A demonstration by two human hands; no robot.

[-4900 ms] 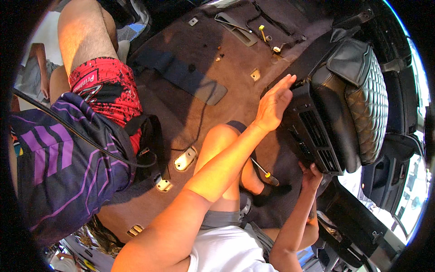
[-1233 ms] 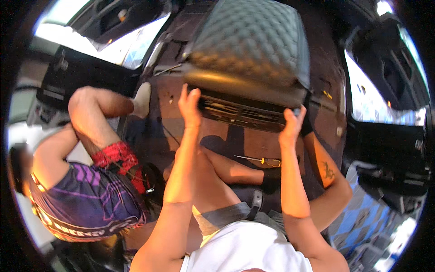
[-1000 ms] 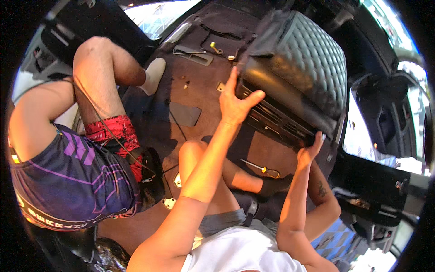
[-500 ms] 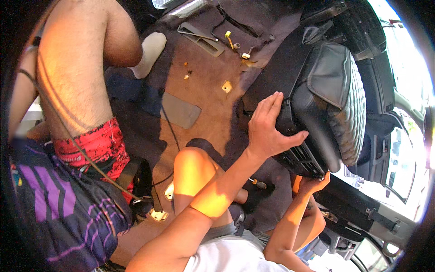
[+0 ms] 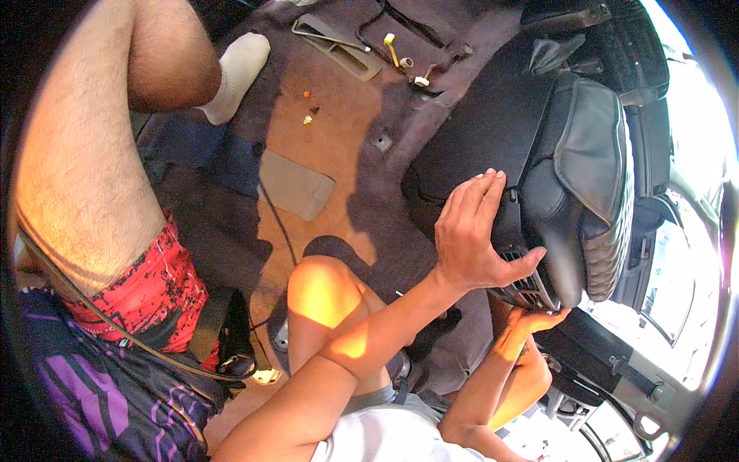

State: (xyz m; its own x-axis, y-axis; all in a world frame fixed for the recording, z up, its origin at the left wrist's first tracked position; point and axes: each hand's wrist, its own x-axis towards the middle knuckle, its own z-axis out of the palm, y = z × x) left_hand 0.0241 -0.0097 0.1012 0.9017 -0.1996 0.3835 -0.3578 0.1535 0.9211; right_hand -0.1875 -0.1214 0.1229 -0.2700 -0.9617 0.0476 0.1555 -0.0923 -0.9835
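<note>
Left hand [image 5: 477, 242] of the person: fingers extended close together, thumb spread wide, the whole hand laid at the near upper corner of a black padded unit [image 5: 573, 231] without closing round it. Right hand [image 5: 531, 319]: at the unit's lower near corner, fingers bent beneath the edge; how firmly they grip cannot be told, since the fingertips are partly hidden. The unit stands at the person's right, its slatted vent [image 5: 527, 296] lying between the two hands, its flat side panel [image 5: 489, 115] facing up and left, its quilted cover [image 5: 613, 262] turned to the right. Hands set at opposite corners of one end would share the load and check any twist; the open left hand suits steadying more than lifting, while the right, placed below, seems better placed to bear weight. The person's bent knee [image 5: 327, 289] rises beside the left forearm, leaving both arms room to reach across. On the brown carpet [image 5: 350, 146] lie a grey plate [image 5: 296, 185], a slotted grey tray [image 5: 339, 48] and some small orange and white bits [image 5: 307, 119], all well apart from the hands. A yellow connector [image 5: 390, 46] and a white connector [image 5: 422, 81] sit near the unit's far end, perhaps left exposed for access. At left, a co-worker's leg in a pale sock [image 5: 242, 73] flanks the carpet
</note>
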